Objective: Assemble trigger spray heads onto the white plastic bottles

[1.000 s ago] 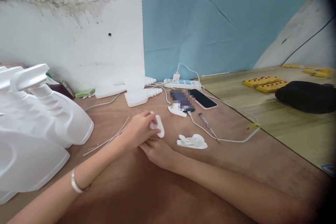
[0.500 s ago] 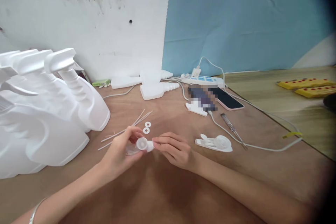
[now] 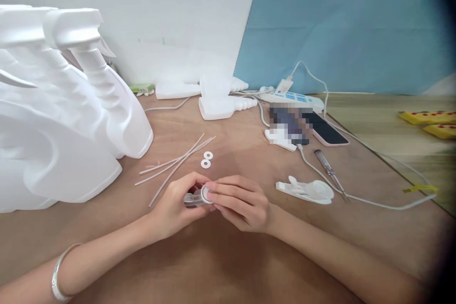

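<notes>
At the near middle of the brown counter (image 3: 228, 266), the left hand (image 3: 178, 206) and the right hand (image 3: 242, 202) meet over a small white plastic cap piece (image 3: 199, 195). The left hand cups the piece from the left, its fingers (image 3: 190, 185) curled around the body and pinching it, while the right hand's fingers (image 3: 223, 189) are pressed together against the round end of the piece, thumb and forefinger closing on its rim. The piece is held just above the counter surface; whether it touches the wood cannot be told. A silver bracelet (image 3: 59, 273) sits on the left wrist. Just beyond the hands lie two small white washers (image 3: 206, 159), touching or nearly so, and to their left a loose bundle of thin white tubes (image 3: 176, 161) fans across the counter. At the far left stand large white spray bottles (image 3: 71, 114) with trigger heads, crowded together. Right of the hands, a white trigger part (image 3: 306, 190) lies flat, near a screwdriver (image 3: 329, 173) and a white cable (image 3: 374, 199). Farther back lie two bottles on their sides (image 3: 221, 99), a power strip (image 3: 295, 99), and a dark phone (image 3: 327, 132) beside a blurred device.
</notes>
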Tool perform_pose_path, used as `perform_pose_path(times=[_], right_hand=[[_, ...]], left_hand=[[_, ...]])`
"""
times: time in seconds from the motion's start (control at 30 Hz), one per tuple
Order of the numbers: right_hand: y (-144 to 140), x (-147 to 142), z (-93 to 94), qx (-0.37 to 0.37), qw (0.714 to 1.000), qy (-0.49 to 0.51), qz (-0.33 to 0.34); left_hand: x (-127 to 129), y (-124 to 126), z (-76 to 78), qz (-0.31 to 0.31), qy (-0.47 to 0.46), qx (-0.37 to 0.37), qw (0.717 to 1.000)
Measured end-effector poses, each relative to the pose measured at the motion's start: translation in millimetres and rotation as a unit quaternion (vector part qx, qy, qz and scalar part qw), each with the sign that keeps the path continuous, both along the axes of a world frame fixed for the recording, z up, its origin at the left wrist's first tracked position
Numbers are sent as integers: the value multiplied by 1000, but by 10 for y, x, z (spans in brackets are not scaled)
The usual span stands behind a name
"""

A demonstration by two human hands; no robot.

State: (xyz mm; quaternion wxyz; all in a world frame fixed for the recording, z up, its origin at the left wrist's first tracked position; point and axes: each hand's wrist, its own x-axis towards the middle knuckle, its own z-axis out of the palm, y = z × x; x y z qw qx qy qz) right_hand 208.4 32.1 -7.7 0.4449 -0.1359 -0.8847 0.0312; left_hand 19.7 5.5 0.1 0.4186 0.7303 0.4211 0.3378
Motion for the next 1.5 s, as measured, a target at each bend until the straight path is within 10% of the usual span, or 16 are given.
perform_pose_path(times=[1.5], right_hand=[[43, -4, 2, -19, 998, -67, -8]], left_hand=[[-45, 8, -21, -16, 90, 320, 943]])
